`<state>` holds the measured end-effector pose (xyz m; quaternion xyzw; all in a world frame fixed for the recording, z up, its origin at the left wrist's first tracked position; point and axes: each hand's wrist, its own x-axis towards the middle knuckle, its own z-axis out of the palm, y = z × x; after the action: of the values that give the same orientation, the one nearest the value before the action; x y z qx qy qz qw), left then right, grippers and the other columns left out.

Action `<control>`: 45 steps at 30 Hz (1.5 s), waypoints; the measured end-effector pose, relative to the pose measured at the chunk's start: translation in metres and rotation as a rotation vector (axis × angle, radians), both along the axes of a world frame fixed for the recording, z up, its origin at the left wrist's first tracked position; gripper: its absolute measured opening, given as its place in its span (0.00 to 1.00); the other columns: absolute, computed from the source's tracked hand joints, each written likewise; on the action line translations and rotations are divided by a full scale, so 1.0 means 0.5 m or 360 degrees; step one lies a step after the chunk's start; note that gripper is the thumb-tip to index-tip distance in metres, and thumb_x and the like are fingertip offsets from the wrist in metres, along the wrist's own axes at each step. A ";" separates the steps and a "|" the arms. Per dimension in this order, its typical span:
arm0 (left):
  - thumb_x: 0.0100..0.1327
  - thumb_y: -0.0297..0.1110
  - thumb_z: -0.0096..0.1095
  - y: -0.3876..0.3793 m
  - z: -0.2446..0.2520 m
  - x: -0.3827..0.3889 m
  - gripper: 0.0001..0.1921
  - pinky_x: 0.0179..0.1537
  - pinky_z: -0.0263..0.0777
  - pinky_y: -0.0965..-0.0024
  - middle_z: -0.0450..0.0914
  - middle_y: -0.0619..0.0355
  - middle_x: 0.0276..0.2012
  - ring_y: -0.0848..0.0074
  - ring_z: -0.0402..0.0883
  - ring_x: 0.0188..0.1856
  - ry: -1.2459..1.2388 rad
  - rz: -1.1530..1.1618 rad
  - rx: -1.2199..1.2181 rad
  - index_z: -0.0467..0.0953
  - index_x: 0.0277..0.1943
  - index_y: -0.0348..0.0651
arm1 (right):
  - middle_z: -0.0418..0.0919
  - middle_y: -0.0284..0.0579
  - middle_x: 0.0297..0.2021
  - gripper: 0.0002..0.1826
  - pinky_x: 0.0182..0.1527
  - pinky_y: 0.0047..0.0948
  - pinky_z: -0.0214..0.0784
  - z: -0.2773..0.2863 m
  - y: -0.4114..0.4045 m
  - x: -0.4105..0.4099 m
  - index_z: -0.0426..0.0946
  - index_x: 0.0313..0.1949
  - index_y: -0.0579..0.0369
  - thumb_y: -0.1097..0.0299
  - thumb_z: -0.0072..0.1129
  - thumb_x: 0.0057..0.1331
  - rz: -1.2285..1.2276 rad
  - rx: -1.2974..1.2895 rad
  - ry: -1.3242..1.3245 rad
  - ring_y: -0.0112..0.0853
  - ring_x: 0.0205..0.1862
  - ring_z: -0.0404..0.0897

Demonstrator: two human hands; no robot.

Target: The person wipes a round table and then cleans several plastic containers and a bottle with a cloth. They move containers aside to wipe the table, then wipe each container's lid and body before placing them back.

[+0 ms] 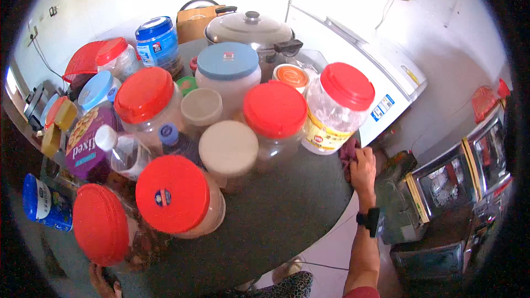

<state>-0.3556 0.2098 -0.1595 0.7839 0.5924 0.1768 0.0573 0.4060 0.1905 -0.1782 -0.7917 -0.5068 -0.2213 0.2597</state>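
My right hand (363, 169) grips a dark red cloth (348, 158) at the right edge of the dark table (285, 203). Just beyond the cloth stands a clear plastic jar (337, 109) with a red lid and a yellow label. My left hand (103, 283) is at the lower left, partly out of sight. It lies beside a jar with a red lid (101, 224), and the frame does not settle whether it touches that jar. Between my hands, nearer the left, sits another clear jar with a red lid (173, 194).
Several more jars crowd the table, including one with a blue lid (227, 61) and one with a cream lid (228, 147). A lidded pot (248, 31) stands behind them. A white appliance (352, 49) is beyond the table; dark glass-fronted units (447, 182) lie right.
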 end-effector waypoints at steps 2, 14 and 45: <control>0.69 0.52 0.50 0.004 -0.012 -0.011 0.32 0.57 0.65 0.51 0.61 0.46 0.66 0.51 0.64 0.63 -0.0288 0.0129 -0.0143 0.61 0.67 0.38 | 0.72 0.51 0.39 0.10 0.42 0.46 0.67 -0.001 -0.012 -0.018 0.74 0.40 0.57 0.75 0.52 0.56 -0.0004 -0.0066 -0.0062 0.50 0.42 0.71; 0.66 0.46 0.54 -0.041 0.061 0.111 0.33 0.70 0.38 0.46 0.49 0.50 0.71 0.56 0.45 0.73 0.0561 0.0739 -0.0520 0.54 0.70 0.44 | 0.74 0.49 0.43 0.15 0.47 0.51 0.65 0.067 -0.139 -0.271 0.78 0.42 0.53 0.65 0.61 0.54 0.0734 -0.0509 0.0209 0.49 0.47 0.72; 0.60 0.57 0.57 -0.071 0.008 0.266 0.34 0.70 0.36 0.44 0.58 0.50 0.68 0.57 0.49 0.72 0.0022 0.1432 0.0046 0.63 0.65 0.48 | 0.70 0.59 0.49 0.26 0.52 0.56 0.60 0.043 -0.120 -0.357 0.73 0.48 0.57 0.61 0.64 0.49 0.1393 -0.0507 -0.0127 0.54 0.51 0.68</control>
<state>-0.2228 0.1742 -0.1554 0.4502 0.8722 0.1870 -0.0401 0.2275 0.1303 -0.1569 -0.5243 -0.8304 -0.0407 0.1841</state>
